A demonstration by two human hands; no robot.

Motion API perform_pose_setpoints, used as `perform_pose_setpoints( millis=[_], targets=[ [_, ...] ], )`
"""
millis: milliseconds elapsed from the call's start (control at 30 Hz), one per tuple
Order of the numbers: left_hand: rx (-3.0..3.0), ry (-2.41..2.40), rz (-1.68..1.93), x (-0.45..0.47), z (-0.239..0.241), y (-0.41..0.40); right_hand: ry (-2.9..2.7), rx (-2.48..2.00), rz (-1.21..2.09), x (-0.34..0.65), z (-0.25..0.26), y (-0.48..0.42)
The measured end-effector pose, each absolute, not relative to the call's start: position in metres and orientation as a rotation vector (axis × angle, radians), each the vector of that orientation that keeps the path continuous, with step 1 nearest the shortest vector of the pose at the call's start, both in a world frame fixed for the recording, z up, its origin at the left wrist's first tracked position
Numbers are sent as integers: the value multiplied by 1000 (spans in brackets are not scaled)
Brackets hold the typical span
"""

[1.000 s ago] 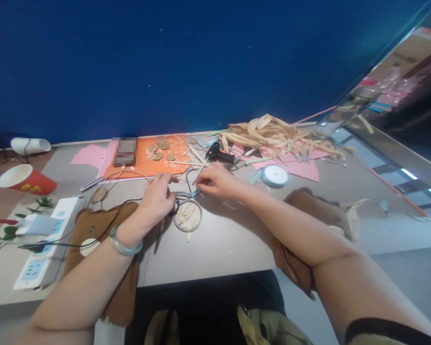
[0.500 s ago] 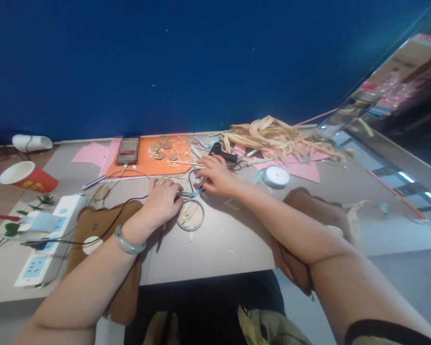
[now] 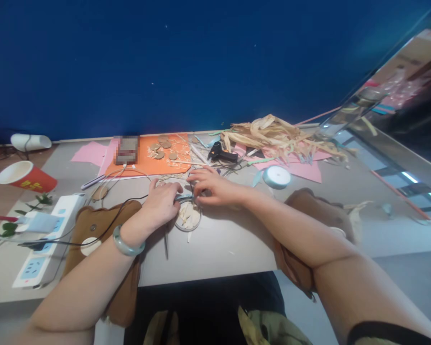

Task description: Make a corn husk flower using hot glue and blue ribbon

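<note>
Bottom of frame: both forearms run up from the lower corners toward centre. Left wrist wears a pale green bangle point(image 3: 126, 241). Left arm crosses a brown leather pouch point(image 3: 96, 225) lying at the near table edge, lower left.

Centre: left hand point(image 3: 161, 203) curled, fingertips pinching a thin light-blue ribbon strip point(image 3: 185, 197) at the far rim of a small round hoop point(image 3: 188, 216) filled with pale husk pieces. Right hand point(image 3: 212, 186) just beside it, fingers bent down onto the same ribbon, touching the hoop's far edge; both hands closed on the ribbon, hands almost touching. Hoop lies flat on the grey table point(image 3: 219, 239), centre of frame, partly under the fingertips. A thin dark tool point(image 3: 165, 245) lies just near of the left hand; type unclear.

Left edge: white power strip point(image 3: 46, 239) with plugs, black cable running toward the hands. Red paper cup point(image 3: 23, 176) on its side, far left.

Right of the hands: roll of light-blue ribbon point(image 3: 276, 176).

Farther: orange paper sheet point(image 3: 154, 160) with brown discs, black glue gun point(image 3: 221, 153), pile of dried husk strips point(image 3: 276, 136) on pink paper point(image 3: 301, 168), upper centre-right. Blue wall point(image 3: 187, 62) behind.
</note>
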State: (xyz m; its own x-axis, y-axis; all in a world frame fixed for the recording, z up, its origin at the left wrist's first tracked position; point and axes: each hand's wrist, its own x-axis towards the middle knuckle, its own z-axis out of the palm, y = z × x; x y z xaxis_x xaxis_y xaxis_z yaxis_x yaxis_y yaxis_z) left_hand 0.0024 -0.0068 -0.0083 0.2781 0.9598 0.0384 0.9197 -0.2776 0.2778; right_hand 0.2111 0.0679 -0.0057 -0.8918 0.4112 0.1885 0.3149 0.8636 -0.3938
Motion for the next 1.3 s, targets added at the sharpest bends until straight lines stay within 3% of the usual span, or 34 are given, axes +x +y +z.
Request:
perform_pose_setpoints(
  millis=[233,500,1300],
  targets=[
    [2331,1686,252,2,-4,-9,-2655,-937,323,217,-17,93],
    [2315,1685,240,0,-6,-4,-2768,-433,494,206,-11,66],
    [2205,1623,343,3,-3,-3,-2813,-370,794,199,-18,57]
  ],
)
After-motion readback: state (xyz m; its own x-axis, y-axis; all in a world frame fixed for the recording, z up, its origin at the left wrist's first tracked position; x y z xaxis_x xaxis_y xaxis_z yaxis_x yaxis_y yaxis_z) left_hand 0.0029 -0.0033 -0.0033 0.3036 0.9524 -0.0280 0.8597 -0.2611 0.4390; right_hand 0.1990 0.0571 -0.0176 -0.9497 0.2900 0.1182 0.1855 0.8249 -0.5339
